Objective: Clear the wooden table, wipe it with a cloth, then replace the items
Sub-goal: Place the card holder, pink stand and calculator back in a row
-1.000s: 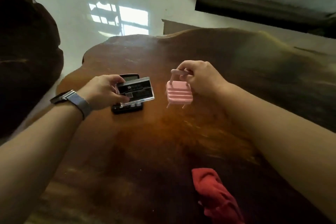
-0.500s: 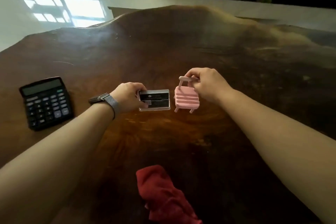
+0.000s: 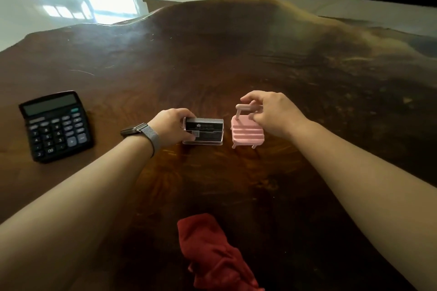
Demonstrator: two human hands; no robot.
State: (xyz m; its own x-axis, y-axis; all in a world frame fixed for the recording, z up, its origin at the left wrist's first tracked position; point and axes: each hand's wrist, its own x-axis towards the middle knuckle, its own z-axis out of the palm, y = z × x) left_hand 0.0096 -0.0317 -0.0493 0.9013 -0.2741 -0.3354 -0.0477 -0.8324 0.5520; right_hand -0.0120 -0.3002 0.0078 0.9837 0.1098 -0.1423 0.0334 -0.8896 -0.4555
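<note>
Head view looks down on a dark wooden surface (image 3: 236, 59) with a wavy far edge, its grain glossy under window light reflected on the pale floor (image 3: 71, 2) beyond. Both bare forearms reach in from the near corners toward the middle of the surface. A crumpled red cloth (image 3: 212, 250) lies at the near edge, between the arms and touching neither. A black calculator (image 3: 55, 125) lies flat at the left, well apart from the hands, keys up. The left hand (image 3: 171, 129), with a watch (image 3: 137, 130) on a grey mesh band at the wrist, has its grip closed on the left end of a clear card holder (image 3: 204, 131) filled with dark cards; the holder's base sits on or just above the wood, which one cannot be told. Just beside it to the right stands a small pink suitcase-shaped holder (image 3: 247, 133), upright on its little legs, which seem to touch the surface. The right hand (image 3: 272, 113) pinches its raised handle, grip closed on the bar with fingertips (image 3: 254, 116) curled around it.
</note>
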